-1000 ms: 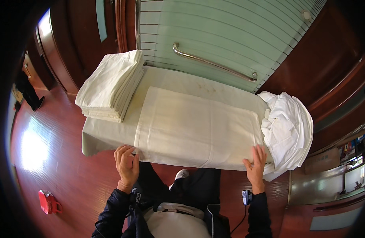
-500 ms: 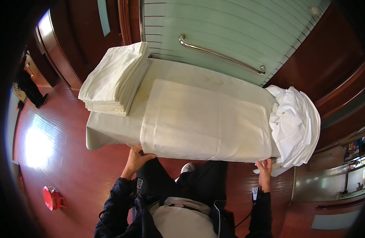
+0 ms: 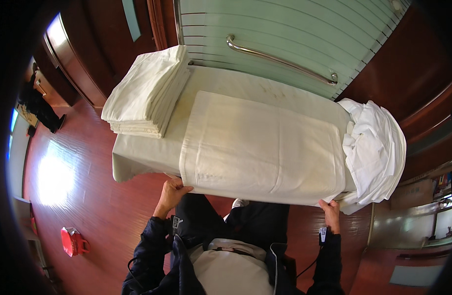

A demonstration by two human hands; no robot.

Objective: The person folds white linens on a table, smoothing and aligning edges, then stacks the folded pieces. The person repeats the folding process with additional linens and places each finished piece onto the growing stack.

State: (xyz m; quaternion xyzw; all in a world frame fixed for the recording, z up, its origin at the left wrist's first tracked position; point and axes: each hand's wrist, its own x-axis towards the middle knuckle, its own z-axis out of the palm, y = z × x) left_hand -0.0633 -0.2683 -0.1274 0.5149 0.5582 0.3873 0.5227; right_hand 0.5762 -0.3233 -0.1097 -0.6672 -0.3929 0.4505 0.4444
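Pinching the near edge of a flat white cloth [image 3: 260, 147], we have our hands well apart, one toward each near corner. Our left hand [image 3: 173, 194] is closed on the left end of that edge, thumb extended along it and fingers partly hidden beneath; our right hand [image 3: 330, 211] is closed on the right end, fingertips bunched at the hem. How many layers we have between our fingers we cannot tell.

The cloth lies spread over the middle of the surface [image 3: 152, 155], its near edge along the front. We judge it light and soft, limp enough to sag between two grips, neither fragile nor especially slippery; the two near corners look the best places to take hold, with gentle tension against wrinkling. It is a matte, woven-looking rectangle with straight edges and shallow creases crossing it.

Beneath it, the surface wears a pale covering, faintly stained toward the back and hanging loosely at the left. To our left sits a stack of folded white cloths [image 3: 142, 93], square-edged and layered; to our right, a crumpled heap of white fabric [image 3: 376, 152], rounded and deeply wrinkled. Beyond, a smooth metal handle [image 3: 280, 60] crosses a striped, pale green panel [image 3: 285, 27].
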